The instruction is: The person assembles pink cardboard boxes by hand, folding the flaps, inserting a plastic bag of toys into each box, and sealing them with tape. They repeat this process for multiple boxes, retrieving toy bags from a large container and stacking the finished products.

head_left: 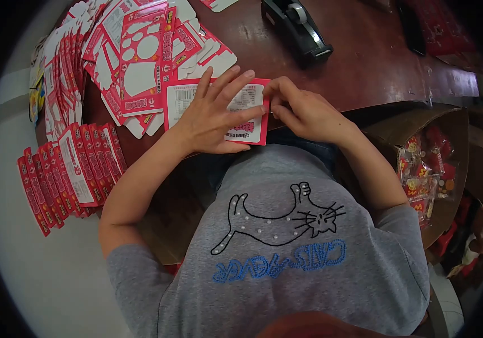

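A pink and white printed box (168, 117) lies at the table's near edge, its barcode side facing up. My left hand (213, 115) rests across it with the fingers spread, pressing on its top. At the box's right end is my right hand (303, 110), its fingers curled and the index finger and thumb close to the box's edge. Whatever those fingertips may pinch is hidden. Flat printed cartons with cut-out windows (141, 62) lie in a loose pile just beyond the box to the left.
A black tape dispenser (298, 31) stands at the far side of the table (360, 62). Stacked pink boxes (72, 172) stand at the left, below more fanned cartons (64, 73). A cardboard carton (450, 152) at the right holds red packets (430, 163).
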The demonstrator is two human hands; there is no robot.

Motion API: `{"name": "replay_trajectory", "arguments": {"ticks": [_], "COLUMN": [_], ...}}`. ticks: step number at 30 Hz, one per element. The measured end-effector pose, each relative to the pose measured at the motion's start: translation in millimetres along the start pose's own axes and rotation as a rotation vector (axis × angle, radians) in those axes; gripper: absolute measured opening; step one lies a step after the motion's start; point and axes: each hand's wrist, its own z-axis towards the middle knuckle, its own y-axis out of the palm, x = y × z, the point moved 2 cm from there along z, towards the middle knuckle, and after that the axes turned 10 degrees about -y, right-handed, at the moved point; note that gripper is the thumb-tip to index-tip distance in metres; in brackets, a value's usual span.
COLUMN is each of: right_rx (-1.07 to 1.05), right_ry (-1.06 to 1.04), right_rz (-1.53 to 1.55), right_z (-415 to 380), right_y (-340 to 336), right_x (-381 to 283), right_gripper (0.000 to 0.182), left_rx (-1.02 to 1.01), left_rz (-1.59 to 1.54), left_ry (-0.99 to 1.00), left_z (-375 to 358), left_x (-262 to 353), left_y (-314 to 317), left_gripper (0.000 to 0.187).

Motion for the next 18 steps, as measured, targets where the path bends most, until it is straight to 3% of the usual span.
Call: {"name": "replay_trajectory", "arguments": {"ticks": [2,4,6,7,10,12,16,18], "right_rx": [0.028,0.046,0.029,0.01,0.308,0.458,0.358,0.246], "right_ry": [0.028,0.053,0.155,0.102,0.129,0.045,0.082,0.073], "right_rz": [-0.046,-0.096,-0.404,-0.404,-0.159,0.064,0.072,-0.236], "right_z": [-0.3,-1.0,1.5,3.0,22.8,59.2,176.7,222.2], "right_y": [10.0,10.8,9.5,11.5,-1.9,-5.4,22.0,30.1], "right_x": [9.1,7.8,-3.9,-6.4,4.6,12.5,16.2,-16.3], "right_gripper": [0.029,0.027,0.025,0.025,0.025,0.033,0.059,0.082], "left_rx": [-0.057,-0.061,-0.048,-0.026,0.114,0.302,0.559,0.569], "left_rz": [0.101,0.081,0.049,0.042,0.006,0.1,0.555,0.659], "left_ry": [0.007,-0.003,-0.003,-0.004,-0.102,-0.302,-0.755,-0.926], "left_z": [1.6,2.3,1.9,1.2,-3.3,-8.4,-61.9,-111.4], "left_x": [2.4,4.0,2.1,1.1,21.5,36.0,-0.9,-49.9], "left_y": [0.0,0.5,2.0,1.7,-20.8,-68.2,-165.9,-196.0], "left_gripper": [0.071,0.069,0.07,0.072,0.07,0.07,0.072,0.07]}}
